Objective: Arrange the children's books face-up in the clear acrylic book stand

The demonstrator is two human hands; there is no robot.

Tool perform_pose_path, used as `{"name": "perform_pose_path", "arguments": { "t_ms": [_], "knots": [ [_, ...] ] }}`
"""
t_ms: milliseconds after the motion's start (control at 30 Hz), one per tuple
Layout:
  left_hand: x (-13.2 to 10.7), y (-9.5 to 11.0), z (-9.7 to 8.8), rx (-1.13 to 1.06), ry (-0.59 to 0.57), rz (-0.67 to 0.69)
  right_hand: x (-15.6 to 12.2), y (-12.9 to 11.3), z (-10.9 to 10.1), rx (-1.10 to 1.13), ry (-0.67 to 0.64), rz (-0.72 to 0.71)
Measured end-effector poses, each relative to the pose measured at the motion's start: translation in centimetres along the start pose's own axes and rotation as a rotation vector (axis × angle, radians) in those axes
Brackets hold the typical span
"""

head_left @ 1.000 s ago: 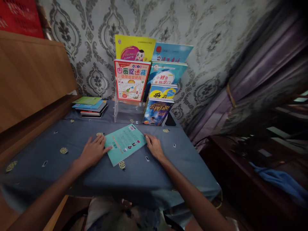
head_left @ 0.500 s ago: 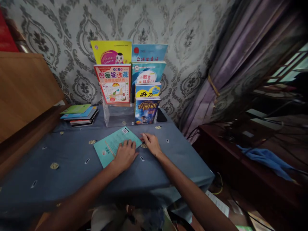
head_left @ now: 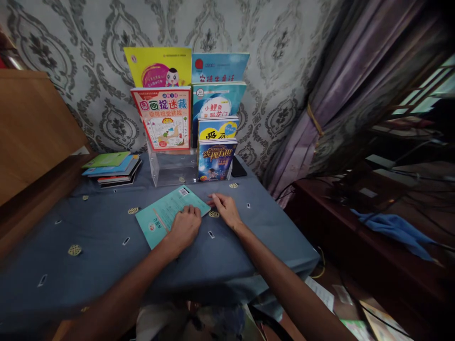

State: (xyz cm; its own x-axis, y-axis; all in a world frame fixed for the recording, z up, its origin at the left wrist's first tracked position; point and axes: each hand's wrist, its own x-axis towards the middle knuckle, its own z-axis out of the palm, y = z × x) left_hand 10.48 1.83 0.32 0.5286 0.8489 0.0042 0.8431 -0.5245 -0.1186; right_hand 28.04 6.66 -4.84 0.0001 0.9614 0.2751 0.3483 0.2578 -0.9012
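A thin teal book [head_left: 154, 222] lies at a slant on the blue cloth, its back cover with a barcode facing up. My left hand [head_left: 186, 226] rests on its lower right part, fingers curled against the cover and closed at the near edge; its thumb is hidden. By the book's right corner is my right hand [head_left: 227, 211], fingers loosely bent and partly apart, tips beside or touching that corner. Behind the book stands a clear acrylic rack [head_left: 172, 176]. It holds a red-bordered picture book [head_left: 167, 121], a dark blue book [head_left: 215, 161] and several others.
A small stack of books [head_left: 110, 166] lies at the table's back left, near a wooden panel [head_left: 39, 128]. A black phone [head_left: 239, 166] lies right of the rack. Past the table's right edge [head_left: 316, 258] are a dark red cabinet [head_left: 330, 227] and a blue cloth [head_left: 394, 232].
My left hand's fingers, spread flatter on the teal book before, have curled in. My right hand has barely shifted at the corner. The view has moved slightly.
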Motion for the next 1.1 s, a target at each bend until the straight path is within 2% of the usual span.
{"name": "perform_pose_path", "arguments": {
  "t_ms": [567, 1100],
  "knots": [
    [0.4, -0.4, -1.8, -0.074, -0.066, -0.031, -0.2, -1.0, -0.3, 0.034, 0.06, -0.056],
    [0.6, -1.1, -2.9, -0.083, -0.122, -0.041, -0.2, -1.3, -0.5, 0.056, 0.094, -0.048]
  ]
}}
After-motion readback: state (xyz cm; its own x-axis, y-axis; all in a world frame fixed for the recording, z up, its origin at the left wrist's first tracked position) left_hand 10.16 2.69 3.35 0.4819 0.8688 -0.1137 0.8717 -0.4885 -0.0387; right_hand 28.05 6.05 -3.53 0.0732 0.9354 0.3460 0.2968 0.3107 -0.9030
